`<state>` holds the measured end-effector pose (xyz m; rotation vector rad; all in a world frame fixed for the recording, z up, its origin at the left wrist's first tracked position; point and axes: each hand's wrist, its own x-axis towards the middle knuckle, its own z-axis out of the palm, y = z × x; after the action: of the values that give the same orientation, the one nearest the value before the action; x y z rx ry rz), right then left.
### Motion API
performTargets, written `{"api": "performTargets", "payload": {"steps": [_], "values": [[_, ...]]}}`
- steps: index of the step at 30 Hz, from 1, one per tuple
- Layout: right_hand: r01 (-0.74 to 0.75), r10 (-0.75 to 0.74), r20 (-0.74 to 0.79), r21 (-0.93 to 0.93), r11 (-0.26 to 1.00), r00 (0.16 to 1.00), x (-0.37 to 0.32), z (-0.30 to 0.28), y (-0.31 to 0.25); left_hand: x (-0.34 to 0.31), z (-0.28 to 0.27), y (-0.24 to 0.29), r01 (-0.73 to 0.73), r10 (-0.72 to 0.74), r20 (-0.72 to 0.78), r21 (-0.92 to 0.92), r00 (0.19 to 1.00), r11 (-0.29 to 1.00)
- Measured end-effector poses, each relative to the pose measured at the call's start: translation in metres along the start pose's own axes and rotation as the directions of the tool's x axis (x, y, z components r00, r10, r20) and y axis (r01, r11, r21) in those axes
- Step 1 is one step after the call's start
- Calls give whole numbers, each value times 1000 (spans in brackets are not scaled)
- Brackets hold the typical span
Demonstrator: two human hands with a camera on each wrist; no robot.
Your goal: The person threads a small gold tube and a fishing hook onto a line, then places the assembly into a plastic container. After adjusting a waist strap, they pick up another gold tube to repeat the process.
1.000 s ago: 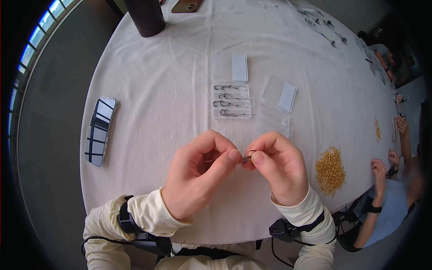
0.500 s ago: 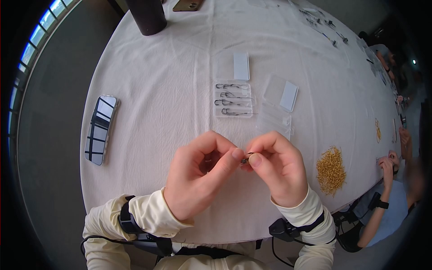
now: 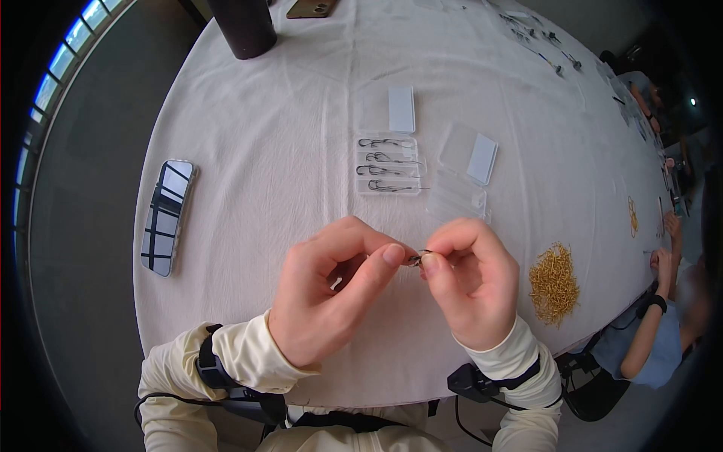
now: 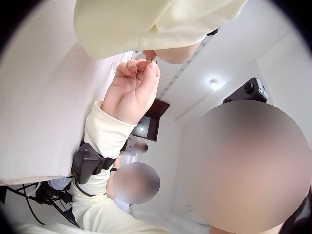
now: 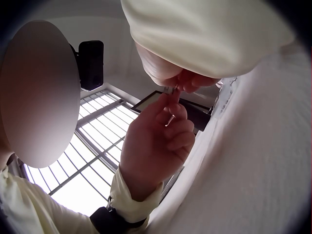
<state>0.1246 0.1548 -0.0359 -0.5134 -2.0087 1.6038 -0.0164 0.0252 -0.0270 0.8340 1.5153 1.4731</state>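
My left hand and right hand meet fingertip to fingertip above the tablecloth, near the table's front edge. Between thumb and forefinger each pinches small dark fishing hooks, mostly covered by the fingertips. In the left wrist view, thin bent wire shows across the right hand's fingers. A shiny bent hook hangs inside the left hand in the right wrist view. Beyond the hands lies an open clear compartment box with dark fishing hooks in its rows.
A second open clear box lies right of the first. To the right is a heap of small gold-coloured metal pieces. A phone lies at left, a dark cup stands farther back. Another person's arm reaches in at far right.
Both hands stay joined at the fingertips and shift slightly; the left forefinger now reaches farther right against the hooks. At far right the other person's arms have moved.
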Motion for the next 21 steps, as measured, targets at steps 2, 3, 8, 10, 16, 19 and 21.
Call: {"api": "performTargets", "payload": {"steps": [2,3,8,10,16,19,21], "values": [[51,-51,-25,-28,998,998,0,0,3,1,1,0,-67,68,-46,13,997,998],[89,-90,-35,-39,995,995,1,0,5,1,0,0,-67,68,-45,14,997,998],[124,-125,-45,-12,992,991,1,0,4,0,-2,3,-36,35,23,47,999,998],[76,-74,-40,50,996,996,0,1,2,1,-1,1,-57,56,14,44,998,997],[110,-110,-2,54,992,994,1,0,2,2,-2,4,-61,60,14,34,998,998],[115,-115,2,56,992,993,1,1,2,2,-3,3,-74,74,12,40,997,996],[113,-114,9,45,993,993,1,1,1,2,-3,3,-75,75,13,48,997,996]]}}
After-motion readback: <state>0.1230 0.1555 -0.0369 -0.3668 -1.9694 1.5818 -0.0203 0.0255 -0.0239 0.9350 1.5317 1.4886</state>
